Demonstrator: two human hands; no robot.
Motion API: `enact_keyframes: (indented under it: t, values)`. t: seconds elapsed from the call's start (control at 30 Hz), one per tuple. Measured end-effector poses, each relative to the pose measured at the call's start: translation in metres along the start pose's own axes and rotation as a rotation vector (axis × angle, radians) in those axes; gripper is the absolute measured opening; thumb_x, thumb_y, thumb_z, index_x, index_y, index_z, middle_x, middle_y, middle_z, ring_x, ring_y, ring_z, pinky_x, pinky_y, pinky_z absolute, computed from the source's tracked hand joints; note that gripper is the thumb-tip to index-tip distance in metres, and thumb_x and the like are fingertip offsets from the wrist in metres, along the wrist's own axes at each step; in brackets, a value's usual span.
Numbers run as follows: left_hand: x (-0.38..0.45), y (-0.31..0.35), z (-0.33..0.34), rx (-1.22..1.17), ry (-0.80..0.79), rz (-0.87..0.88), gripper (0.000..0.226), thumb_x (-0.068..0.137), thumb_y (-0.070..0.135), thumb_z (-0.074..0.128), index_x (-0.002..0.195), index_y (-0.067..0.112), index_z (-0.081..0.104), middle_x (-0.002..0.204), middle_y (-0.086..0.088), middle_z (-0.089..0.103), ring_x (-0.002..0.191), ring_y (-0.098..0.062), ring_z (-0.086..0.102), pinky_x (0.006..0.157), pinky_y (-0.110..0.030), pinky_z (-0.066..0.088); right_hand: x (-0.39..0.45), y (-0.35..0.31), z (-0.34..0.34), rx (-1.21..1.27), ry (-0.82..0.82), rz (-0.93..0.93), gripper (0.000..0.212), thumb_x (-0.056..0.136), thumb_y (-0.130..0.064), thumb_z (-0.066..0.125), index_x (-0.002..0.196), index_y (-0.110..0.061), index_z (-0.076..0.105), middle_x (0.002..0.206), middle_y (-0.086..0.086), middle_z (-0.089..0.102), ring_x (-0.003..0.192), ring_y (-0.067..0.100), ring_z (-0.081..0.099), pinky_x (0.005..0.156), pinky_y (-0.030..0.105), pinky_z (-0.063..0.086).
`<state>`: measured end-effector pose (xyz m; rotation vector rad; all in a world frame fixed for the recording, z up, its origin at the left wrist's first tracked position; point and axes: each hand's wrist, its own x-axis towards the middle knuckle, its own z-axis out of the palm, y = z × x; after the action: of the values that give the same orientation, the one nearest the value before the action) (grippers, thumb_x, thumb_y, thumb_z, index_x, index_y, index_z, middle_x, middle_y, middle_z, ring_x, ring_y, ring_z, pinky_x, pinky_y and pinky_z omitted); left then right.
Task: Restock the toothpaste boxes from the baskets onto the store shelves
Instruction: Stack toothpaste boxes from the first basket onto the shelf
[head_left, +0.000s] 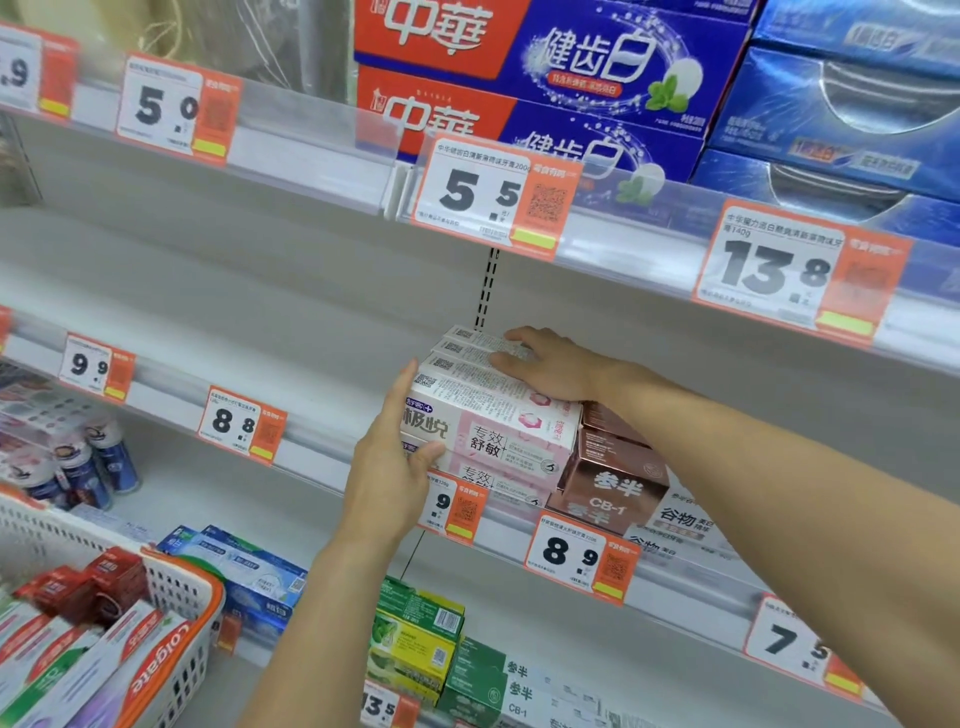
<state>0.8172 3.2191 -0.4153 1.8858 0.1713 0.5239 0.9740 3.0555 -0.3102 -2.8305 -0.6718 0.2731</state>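
Observation:
A stack of pink-and-white toothpaste boxes (498, 421) sits on the middle shelf (332, 447), several rows deep. My left hand (389, 467) presses its palm against the stack's left end, thumb curled round the front lower corner. My right hand (550, 364) lies flat on top of the boxes, fingers straight and pointing left. At the lower left a white basket with an orange rim (182, 613) holds red boxes and Colgate boxes (130, 660).
Copper-brown boxes (613, 478) stand right of the pink stack. Red-and-blue boxes (545, 67) and blue boxes (841, 114) fill the top shelf. Green and yellow boxes (415, 639) and blue-white boxes (244, 571) sit below. Price tags line each shelf edge. Small bottles (88, 467) stand at left.

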Motion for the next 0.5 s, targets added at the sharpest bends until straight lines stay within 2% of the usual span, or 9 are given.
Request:
enact_keyframes:
  t: [0.03, 0.1, 0.2, 0.27, 0.33, 0.5]
  values:
    - [0.000, 0.000, 0.000, 0.006, 0.007, 0.002, 0.086, 0.094, 0.005, 0.066, 0.147, 0.056, 0.023, 0.113, 0.009, 0.066, 0.092, -0.009, 0.067, 0.065, -0.017, 0.050, -0.004, -0.002, -0.003, -0.005, 0.026, -0.019, 0.081, 0.085, -0.084, 0.034, 0.152, -0.039, 0.028, 0.153, 0.007, 0.039, 0.134, 0.028, 0.047, 0.114, 0.050, 0.034]
    - [0.000, 0.000, -0.001, 0.025, 0.021, 0.011, 0.081, 0.092, 0.005, 0.068, 0.144, 0.053, 0.029, 0.108, 0.008, 0.067, 0.086, -0.005, 0.066, 0.060, -0.016, 0.049, -0.021, -0.009, -0.012, 0.036, 0.010, -0.099, 0.084, 0.080, -0.089, 0.039, 0.151, -0.045, 0.029, 0.159, 0.002, 0.031, 0.144, 0.026, 0.036, 0.119, 0.052, 0.028]
    - [0.001, 0.000, -0.002, 0.023, 0.029, 0.018, 0.078, 0.091, 0.005, 0.070, 0.139, 0.053, 0.032, 0.104, 0.007, 0.069, 0.084, -0.004, 0.067, 0.061, -0.018, 0.051, -0.053, -0.016, -0.019, -0.165, -0.148, -0.232, 0.102, 0.071, -0.079, 0.067, 0.155, -0.045, 0.021, 0.165, -0.007, 0.019, 0.152, 0.018, 0.018, 0.124, 0.044, 0.017]
    - [0.002, 0.000, -0.001, 0.034, 0.038, 0.017, 0.077, 0.090, 0.005, 0.071, 0.138, 0.052, 0.033, 0.103, 0.006, 0.069, 0.083, -0.004, 0.066, 0.059, -0.016, 0.049, -0.061, -0.011, -0.013, -0.272, -0.188, -0.256, 0.117, 0.061, -0.069, 0.083, 0.155, -0.047, 0.016, 0.165, -0.006, 0.021, 0.151, 0.020, 0.024, 0.124, 0.043, 0.021]
    - [0.002, 0.001, 0.000, 0.034, 0.042, 0.011, 0.076, 0.090, 0.006, 0.071, 0.138, 0.052, 0.034, 0.103, 0.006, 0.070, 0.083, -0.007, 0.067, 0.058, -0.015, 0.048, -0.059, -0.004, -0.006, -0.263, -0.154, -0.250, 0.125, 0.055, -0.063, 0.089, 0.154, -0.051, 0.013, 0.165, -0.002, 0.022, 0.148, 0.022, 0.030, 0.122, 0.043, 0.026]
    - [0.002, 0.000, 0.000, 0.027, 0.044, 0.013, 0.076, 0.090, 0.005, 0.071, 0.137, 0.052, 0.034, 0.104, 0.005, 0.071, 0.085, -0.007, 0.068, 0.060, -0.014, 0.049, -0.060, -0.007, 0.000, -0.351, -0.149, -0.225, 0.139, 0.053, -0.049, 0.095, 0.155, -0.051, 0.000, 0.169, 0.003, 0.002, 0.154, 0.023, 0.015, 0.123, 0.039, 0.022]
